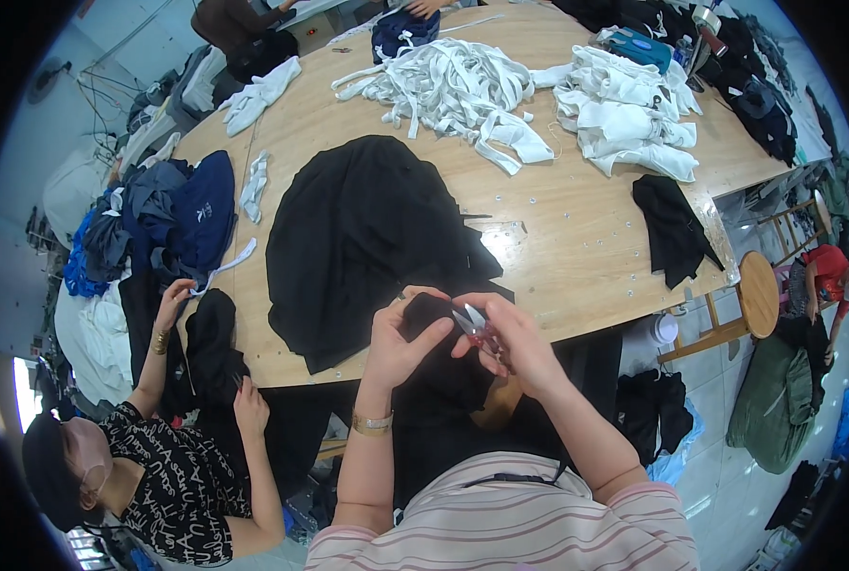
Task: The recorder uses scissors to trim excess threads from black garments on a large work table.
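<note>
Over the table's near edge, my left hand pinches a piece of black cloth between thumb and fingers. My right hand is closed around a small pair of thread snips with reddish handles. The pointed metal blades are apart and lie right at the cloth's edge, beside my left thumb. From my hands the cloth hangs down toward my lap. A large heap of black fabric lies on the table just beyond my left hand.
White strips and folded white garments are piled at the far side. A black piece lies at the table's right. On the left a co-worker handles black cloth near dark blue garments. A wooden stool stands at right.
</note>
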`<state>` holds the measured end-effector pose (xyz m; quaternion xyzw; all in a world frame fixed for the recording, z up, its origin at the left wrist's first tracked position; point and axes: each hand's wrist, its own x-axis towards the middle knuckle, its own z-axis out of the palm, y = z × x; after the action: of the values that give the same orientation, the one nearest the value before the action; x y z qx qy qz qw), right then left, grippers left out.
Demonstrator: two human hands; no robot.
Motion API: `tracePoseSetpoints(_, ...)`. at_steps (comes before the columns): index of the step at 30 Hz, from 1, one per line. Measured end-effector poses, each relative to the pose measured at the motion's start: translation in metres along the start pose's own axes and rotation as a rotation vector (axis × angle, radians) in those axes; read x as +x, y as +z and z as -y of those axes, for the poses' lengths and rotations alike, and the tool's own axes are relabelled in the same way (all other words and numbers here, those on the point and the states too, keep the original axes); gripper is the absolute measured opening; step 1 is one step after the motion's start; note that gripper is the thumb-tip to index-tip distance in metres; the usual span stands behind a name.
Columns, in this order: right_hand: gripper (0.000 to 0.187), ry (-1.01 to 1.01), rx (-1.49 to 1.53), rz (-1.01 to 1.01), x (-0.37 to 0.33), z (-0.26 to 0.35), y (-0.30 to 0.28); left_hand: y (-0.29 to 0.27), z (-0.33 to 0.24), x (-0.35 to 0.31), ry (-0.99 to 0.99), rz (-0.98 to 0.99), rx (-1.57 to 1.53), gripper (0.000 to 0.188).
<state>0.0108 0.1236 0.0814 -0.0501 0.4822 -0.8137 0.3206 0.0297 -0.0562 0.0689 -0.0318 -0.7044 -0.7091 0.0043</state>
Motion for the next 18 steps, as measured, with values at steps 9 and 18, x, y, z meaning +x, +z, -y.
tracePoseSetpoints(9, 0.037, 0.236, 0.442, 0.074, -0.001, -0.004, -0.008, -0.001, -0.001, -0.001, 0.016, 0.019, 0.044, 0.020)
tracePoseSetpoints(18, 0.039, 0.194, 0.391, 0.018, -0.003, -0.014, -0.009, 0.002, -0.003, 0.001, 0.003, 0.063, 0.017, 0.021)
